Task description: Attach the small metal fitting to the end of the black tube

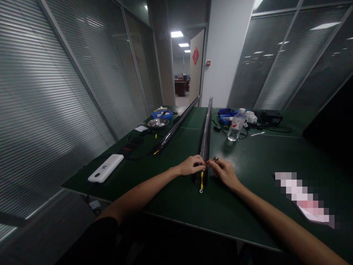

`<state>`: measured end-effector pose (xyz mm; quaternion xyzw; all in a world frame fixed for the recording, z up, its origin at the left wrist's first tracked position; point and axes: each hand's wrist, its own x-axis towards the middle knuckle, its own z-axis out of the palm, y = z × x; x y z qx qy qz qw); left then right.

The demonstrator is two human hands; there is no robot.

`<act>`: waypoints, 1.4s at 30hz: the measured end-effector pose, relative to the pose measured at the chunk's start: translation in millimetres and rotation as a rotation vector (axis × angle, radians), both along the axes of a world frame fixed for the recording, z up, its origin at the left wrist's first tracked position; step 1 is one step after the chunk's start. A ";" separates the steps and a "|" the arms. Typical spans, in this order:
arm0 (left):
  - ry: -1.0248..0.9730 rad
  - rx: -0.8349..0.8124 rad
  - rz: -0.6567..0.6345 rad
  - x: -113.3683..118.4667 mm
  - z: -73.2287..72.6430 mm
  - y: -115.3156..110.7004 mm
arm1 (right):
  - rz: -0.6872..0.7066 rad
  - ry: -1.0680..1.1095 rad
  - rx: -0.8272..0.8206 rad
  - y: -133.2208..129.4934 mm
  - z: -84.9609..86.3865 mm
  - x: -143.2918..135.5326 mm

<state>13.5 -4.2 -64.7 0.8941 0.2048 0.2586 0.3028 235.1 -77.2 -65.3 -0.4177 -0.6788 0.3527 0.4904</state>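
A long dark bar (205, 134) in shiny wrapping lies lengthwise on the green table (171, 198). At its near end my left hand (192, 165) is closed, with thumb and fingers pinched over the bar on something too small to name. A yellow-sleeved wire with a ring terminal (201, 184) sticks out below its fingertips. Just right of the bar, my right hand (224, 172) is closed too, pinching a small brassy part (215, 159). The fingertips of both hands nearly meet, and what lies between them is hard to make out.
Left of the hands lie a second wrapped bar (179, 123), a white device (106, 168), a metal dish (158, 123) and a blue tray (162, 115). To the right are a water bottle (236, 125), blue bins (226, 118), black cables and a pixelated flat object (306, 198).
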 end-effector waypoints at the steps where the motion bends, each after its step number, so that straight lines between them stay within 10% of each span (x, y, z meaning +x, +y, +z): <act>1: -0.008 0.001 0.001 0.3 -0.3 0.2 | -0.006 0.005 -0.015 -0.3 0.7 -0.4; 42: -0.025 -0.001 -0.006 1.0 -0.5 2.0 | -0.026 0.008 -0.071 3.2 2.5 -4.4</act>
